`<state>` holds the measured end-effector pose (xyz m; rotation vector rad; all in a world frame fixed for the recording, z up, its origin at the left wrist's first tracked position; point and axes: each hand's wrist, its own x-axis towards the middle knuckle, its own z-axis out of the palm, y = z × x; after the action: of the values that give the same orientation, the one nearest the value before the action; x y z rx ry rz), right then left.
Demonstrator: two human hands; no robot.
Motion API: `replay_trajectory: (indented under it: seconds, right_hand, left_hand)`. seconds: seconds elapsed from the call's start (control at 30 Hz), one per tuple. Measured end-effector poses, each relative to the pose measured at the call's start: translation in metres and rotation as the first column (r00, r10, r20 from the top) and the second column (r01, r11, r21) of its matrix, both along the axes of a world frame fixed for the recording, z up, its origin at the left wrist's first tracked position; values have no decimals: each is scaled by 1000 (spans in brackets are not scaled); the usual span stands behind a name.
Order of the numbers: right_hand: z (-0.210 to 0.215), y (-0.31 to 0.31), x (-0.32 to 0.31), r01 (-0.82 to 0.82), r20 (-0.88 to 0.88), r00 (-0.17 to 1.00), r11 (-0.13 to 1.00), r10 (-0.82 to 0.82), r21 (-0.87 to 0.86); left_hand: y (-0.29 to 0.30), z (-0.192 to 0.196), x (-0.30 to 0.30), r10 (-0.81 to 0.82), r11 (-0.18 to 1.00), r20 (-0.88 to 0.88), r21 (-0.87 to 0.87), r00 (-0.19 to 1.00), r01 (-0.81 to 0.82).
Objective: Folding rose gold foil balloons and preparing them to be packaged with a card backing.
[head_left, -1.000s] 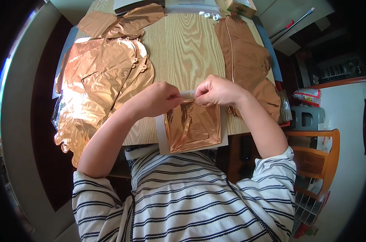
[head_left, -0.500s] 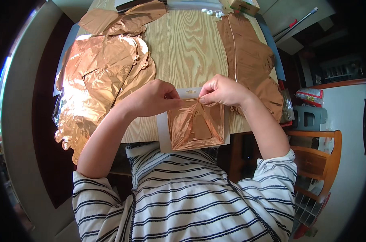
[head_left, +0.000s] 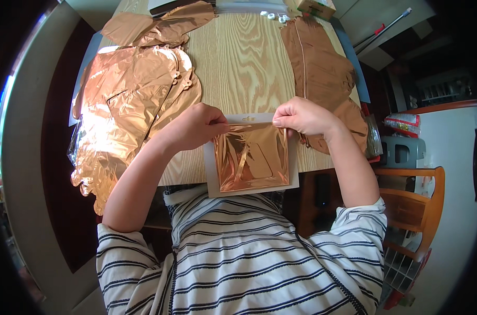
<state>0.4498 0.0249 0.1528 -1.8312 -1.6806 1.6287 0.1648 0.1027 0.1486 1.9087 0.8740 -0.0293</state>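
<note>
A folded copper-coloured foil sheet (head_left: 254, 157), probably a flattened foil balloon, lies square on a pale card (head_left: 211, 173) with a hanging slot near its upper edge. The card reaches over the table's near edge, close to my body. My left hand (head_left: 200, 127) pinches the foil's upper left corner between thumb and fingers. At the upper right corner my right hand (head_left: 305, 119) pinches the foil in the same way. Between the two hands the top edge of the foil is stretched straight. Its surface is shiny, with a faint dark outline on it.
Overlapping copper foil balloons (head_left: 133, 94) cover the table's left side, hanging over its near corner. More flat copper foil (head_left: 325, 73) lies along the right. Small white pieces (head_left: 274, 16) and a cardboard box (head_left: 317, 7) are at the far edge. A wooden chair (head_left: 411, 210) stands at right.
My right hand has moved right, away from the left. The foil's gathered, creased top has been drawn out flat into a smooth square. My left hand has shifted slightly left.
</note>
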Motion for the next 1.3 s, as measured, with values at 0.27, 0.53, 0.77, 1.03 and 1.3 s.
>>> replay_trajectory:
  seconds: [0.27, 0.53, 0.77, 1.03, 1.3]
  right_hand:
    - [4, -2, -9, -109, 84, 992, 974, 93, 201]
    - [4, 16, -53, -184, -52, 981, 981, 188, 69]
    - [-8, 19, -41, -142, -254, 959, 989, 126, -47]
    - [-3, 25, -48, -148, -204, 969, 988, 137, -42]
    - [-10, 26, -52, -152, -201, 969, 988, 143, -32]
  left_hand:
    - [-7, -4, -4, 16, 999, 17, 30, 1000, -17]
    - [-5, -3, -10, 31, 979, 119, -206, 992, -6]
    - [0, -21, -37, 127, 860, 348, -505, 929, 71]
    - [-1, -14, -31, 249, 852, 216, -513, 944, -107]
    - [-16, -8, -26, 290, 880, 124, -423, 949, -214]
